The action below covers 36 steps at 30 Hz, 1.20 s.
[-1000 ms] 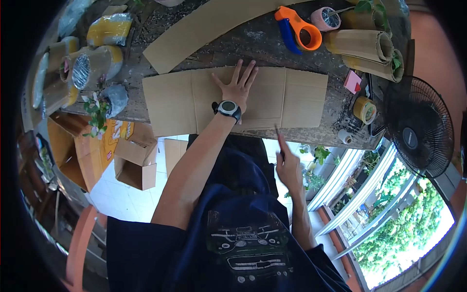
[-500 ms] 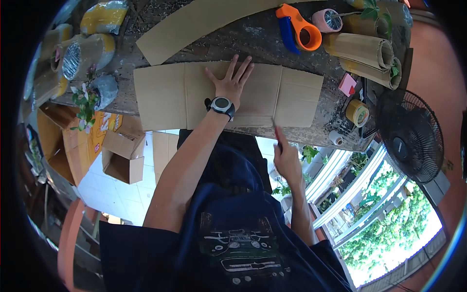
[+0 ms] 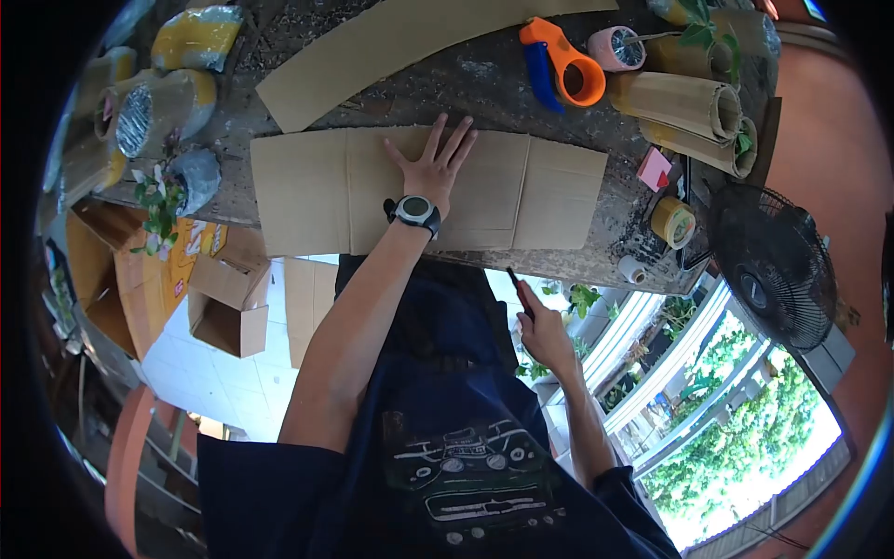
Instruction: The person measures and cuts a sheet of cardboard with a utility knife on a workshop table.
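A flat, creased sheet of brown cardboard [image 3: 298,191] lies along the near edge of the table. My left hand [image 3: 430,177], with a watch on its wrist, is spread flat on the middle of that sheet. Off the table's front edge, my right hand [image 3: 546,337] is closed around a slim knife [image 3: 523,291] with a dark tip pointing up toward the table. The knife is apart from the cardboard. Beyond the sheet lies a longer, curved cardboard strip [image 3: 372,56].
An orange tape dispenser [image 3: 585,79] and a pink tape roll [image 3: 616,48] lie at the back right, near rolled cardboard tubes [image 3: 680,98]. A black fan [image 3: 773,265] stands at the right. Wrapped tubes [image 3: 163,107] and a plant [image 3: 160,196] are left; an open box [image 3: 228,303] is below.
My right hand has drawn the knife back from the cardboard's near edge, toward my body and off the table. My left hand stays pressed on the sheet. The view has shifted slightly.
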Available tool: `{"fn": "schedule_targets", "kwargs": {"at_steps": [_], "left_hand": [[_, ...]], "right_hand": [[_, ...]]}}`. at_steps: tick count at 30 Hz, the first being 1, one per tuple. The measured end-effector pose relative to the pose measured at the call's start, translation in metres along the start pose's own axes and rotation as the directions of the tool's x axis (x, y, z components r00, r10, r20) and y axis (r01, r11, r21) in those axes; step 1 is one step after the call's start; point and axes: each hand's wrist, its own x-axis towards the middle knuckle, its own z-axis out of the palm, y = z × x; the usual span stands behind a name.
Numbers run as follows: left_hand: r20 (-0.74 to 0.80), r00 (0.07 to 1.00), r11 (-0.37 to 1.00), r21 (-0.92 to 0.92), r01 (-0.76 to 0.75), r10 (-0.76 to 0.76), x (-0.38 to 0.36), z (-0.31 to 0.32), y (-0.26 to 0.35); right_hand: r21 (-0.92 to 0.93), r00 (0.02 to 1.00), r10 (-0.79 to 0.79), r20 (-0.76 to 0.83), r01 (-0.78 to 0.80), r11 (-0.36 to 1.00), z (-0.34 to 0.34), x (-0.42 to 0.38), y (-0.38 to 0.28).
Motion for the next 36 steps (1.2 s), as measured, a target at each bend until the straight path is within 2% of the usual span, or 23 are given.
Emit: {"fn": "schedule_targets", "kwargs": {"at_steps": [2, 3, 6, 7, 11, 14, 17, 21, 24, 27, 30, 33, 36], "left_hand": [[-0.019, 1.000, 0.999, 0.039, 0.008, -0.007, 0.000, 0.004, 0.001], [0.005, 1.000, 0.999, 0.045, -0.005, 0.005, -0.002, 0.000, 0.001], [0.152, 0.986, 0.997, 0.005, -0.074, 0.073, -0.010, -0.028, -0.005], [0.139, 0.987, 0.996, 0.009, -0.087, 0.085, -0.011, -0.029, -0.005], [0.106, 0.987, 0.992, 0.020, -0.127, 0.125, -0.014, -0.031, -0.001], [0.058, 0.984, 0.985, 0.025, -0.168, 0.166, -0.015, -0.027, -0.001], [0.016, 0.974, 0.972, 0.052, -0.229, 0.228, -0.011, -0.033, -0.005], [-0.113, 0.949, 0.956, 0.024, -0.292, 0.293, 0.002, -0.034, 0.000], [-0.239, 0.921, 0.942, -0.061, -0.330, 0.307, 0.013, -0.028, 0.009], [-0.266, 0.936, 0.856, -0.402, -0.325, 0.231, 0.005, -0.047, 0.018], [-0.464, 0.851, 0.744, -0.472, -0.472, 0.246, 0.001, -0.063, 0.023], [-0.421, 0.858, 0.685, -0.534, -0.496, 0.293, -0.005, -0.083, 0.024], [-0.549, 0.731, 0.644, -0.397, -0.654, 0.405, 0.005, -0.086, 0.024]], "right_hand": [[0.076, 0.972, -0.125, -0.199, 0.143, 0.987, -0.011, 0.013, -0.006], [0.159, 0.957, -0.095, -0.275, 0.143, 0.977, -0.027, 0.020, -0.024], [0.105, 0.877, -0.115, -0.466, 0.185, 0.977, -0.058, 0.057, -0.048], [0.073, 0.835, -0.144, -0.532, 0.214, 0.974, -0.061, 0.072, -0.045], [0.065, 0.654, -0.212, -0.727, 0.372, 0.926, -0.037, 0.118, -0.011], [0.083, 0.519, -0.214, -0.828, 0.489, 0.868, 0.007, 0.132, 0.013], [0.158, 0.633, -0.142, -0.761, 0.393, 0.906, 0.039, 0.110, 0.016], [0.166, 0.673, -0.141, -0.726, 0.371, 0.914, 0.056, 0.095, 0.013], [0.116, 0.629, -0.137, -0.765, 0.344, 0.932, 0.059, 0.091, 0.014], [0.189, 0.657, -0.064, -0.751, 0.308, 0.933, 0.061, 0.079, 0.016], [0.211, 0.606, -0.045, -0.794, 0.345, 0.915, 0.064, 0.072, 0.017], [0.221, 0.518, -0.007, -0.855, 0.376, 0.900, 0.076, 0.076, 0.019], [0.201, 0.450, -0.015, -0.893, 0.430, 0.880, 0.080, 0.080, 0.016]]}}
